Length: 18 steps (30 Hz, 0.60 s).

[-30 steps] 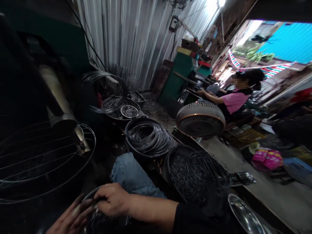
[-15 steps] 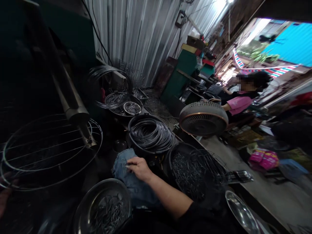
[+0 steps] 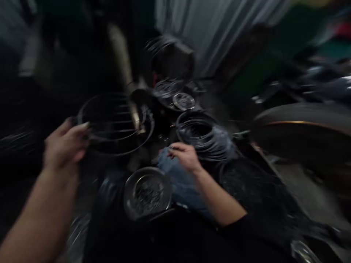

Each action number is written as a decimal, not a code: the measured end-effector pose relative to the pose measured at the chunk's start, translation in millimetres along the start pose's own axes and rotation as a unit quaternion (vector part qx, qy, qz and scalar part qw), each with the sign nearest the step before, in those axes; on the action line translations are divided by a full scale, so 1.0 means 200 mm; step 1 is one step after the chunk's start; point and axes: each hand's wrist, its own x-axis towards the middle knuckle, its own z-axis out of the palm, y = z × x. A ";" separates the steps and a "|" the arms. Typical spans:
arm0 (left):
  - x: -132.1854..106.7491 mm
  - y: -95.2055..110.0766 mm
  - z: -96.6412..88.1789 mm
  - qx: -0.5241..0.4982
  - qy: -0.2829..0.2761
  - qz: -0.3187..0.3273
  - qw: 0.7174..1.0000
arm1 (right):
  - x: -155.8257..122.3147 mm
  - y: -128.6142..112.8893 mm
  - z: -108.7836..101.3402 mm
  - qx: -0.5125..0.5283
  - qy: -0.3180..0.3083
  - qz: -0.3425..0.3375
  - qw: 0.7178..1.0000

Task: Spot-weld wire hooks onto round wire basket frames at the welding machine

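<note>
On the left, my left hand (image 3: 64, 146) is closed on the near-left edge of a round wire rack (image 3: 116, 130), made of thin hoops joined by parallel rods. The rack's far right side lies at the tip of a metal machine arm (image 3: 134, 113). My right hand (image 3: 185, 155) is held in a pinch over blue denim cloth (image 3: 178, 179); whatever sits between its fingertips is too small and blurred to name. Close by on the left stands a metal bowl (image 3: 128, 201) with short dark metal pieces inside.
Beyond my right hand, a tub holds coils of wire (image 3: 199, 135). Further back lies a small round dish (image 3: 183, 101) among more wire. A large round fan (image 3: 301, 135) stands at the right. Corrugated metal wall (image 3: 219, 29) rises behind.
My view has swung left and down, so everything appears shifted right. My left hand, barely visible at the edge before, now shows fully on the rack. My right hand stays over the denim.
</note>
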 end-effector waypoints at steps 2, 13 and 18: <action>0.00 -0.03 0.04 -0.012 -0.030 0.003 0.999 | 0.05 -0.04 0.10 0.040 -0.037 -0.064 0.996; 0.03 -0.15 0.01 -0.104 -0.016 -0.036 0.994 | 0.12 -0.13 0.47 -0.045 -0.050 -0.079 0.995; -0.04 -0.18 0.05 -0.131 -0.005 -0.030 0.991 | 0.13 -0.09 0.45 -0.048 -0.016 -0.047 0.998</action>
